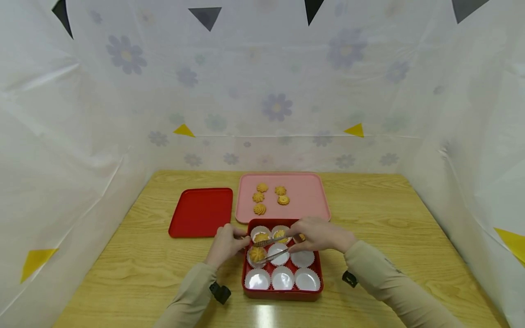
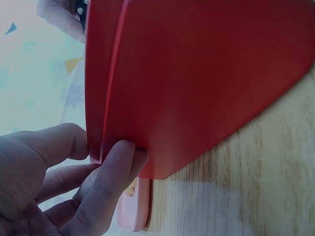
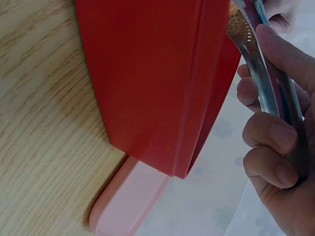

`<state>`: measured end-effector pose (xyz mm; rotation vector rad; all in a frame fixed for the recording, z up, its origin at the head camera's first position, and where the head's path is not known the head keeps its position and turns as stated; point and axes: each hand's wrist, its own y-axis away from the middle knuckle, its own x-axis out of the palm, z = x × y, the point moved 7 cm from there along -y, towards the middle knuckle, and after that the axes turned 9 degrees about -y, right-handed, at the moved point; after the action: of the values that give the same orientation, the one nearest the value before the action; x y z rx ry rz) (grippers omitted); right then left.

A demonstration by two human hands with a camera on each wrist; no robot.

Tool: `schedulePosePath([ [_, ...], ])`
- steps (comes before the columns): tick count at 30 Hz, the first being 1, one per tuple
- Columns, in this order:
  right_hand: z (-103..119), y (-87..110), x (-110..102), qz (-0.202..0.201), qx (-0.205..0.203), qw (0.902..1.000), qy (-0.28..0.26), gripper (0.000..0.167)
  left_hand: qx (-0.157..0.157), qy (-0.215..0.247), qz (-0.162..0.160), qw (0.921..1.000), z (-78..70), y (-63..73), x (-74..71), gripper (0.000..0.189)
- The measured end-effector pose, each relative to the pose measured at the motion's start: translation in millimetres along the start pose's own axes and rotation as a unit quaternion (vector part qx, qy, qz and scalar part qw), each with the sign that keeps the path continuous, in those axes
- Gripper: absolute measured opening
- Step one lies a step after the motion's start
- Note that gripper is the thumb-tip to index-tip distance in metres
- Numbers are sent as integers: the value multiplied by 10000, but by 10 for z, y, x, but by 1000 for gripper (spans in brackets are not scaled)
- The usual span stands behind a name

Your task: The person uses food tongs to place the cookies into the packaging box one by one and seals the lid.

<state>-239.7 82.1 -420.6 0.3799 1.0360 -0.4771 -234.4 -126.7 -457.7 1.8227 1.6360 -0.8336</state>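
Note:
A deep red box (image 1: pixel 283 295) holds white paper cups in rows. My left hand (image 1: pixel 227 244) pinches the upper edge of its left wall; the left wrist view shows fingertips (image 2: pixel 120 152) on the outer side. In my right hand (image 1: pixel 320 234) are metal tongs (image 3: pixel 263 69) with perforated tips, reaching across the box to the left. Their tips lie either side of a swirled cookie (image 1: pixel 257 254) at the left middle cup. Behind it, the back row has cookies in its left cup (image 1: pixel 261 237) and middle cup (image 1: pixel 281 235), and one (image 1: pixel 302 237) partly hidden by my right hand.
Behind the box lies a pink tray (image 1: pixel 307 196) bearing several cookies (image 1: pixel 259 209) on its left half. A flat red lid or tray (image 1: pixel 202 213) lies to the left on the wooden table (image 1: pixel 135 259). White patterned sheeting (image 1: pixel 254 86) surrounds the table's back and sides.

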Motion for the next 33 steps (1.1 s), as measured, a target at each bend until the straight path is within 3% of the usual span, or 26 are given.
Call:
schedulePosePath([
  [21,13,13,-1,-65,63,9998,-168,16,-37,34,27,10000,-1,2,5,14],
  [27,-71,81,13,-261,104,9963,-808,32,-27,7,27,10000,9,7,8,15],
  [33,-205,192,29,-561,245,9856,-1573,44,34,-38,-43,10000,9,6,2,15],
])
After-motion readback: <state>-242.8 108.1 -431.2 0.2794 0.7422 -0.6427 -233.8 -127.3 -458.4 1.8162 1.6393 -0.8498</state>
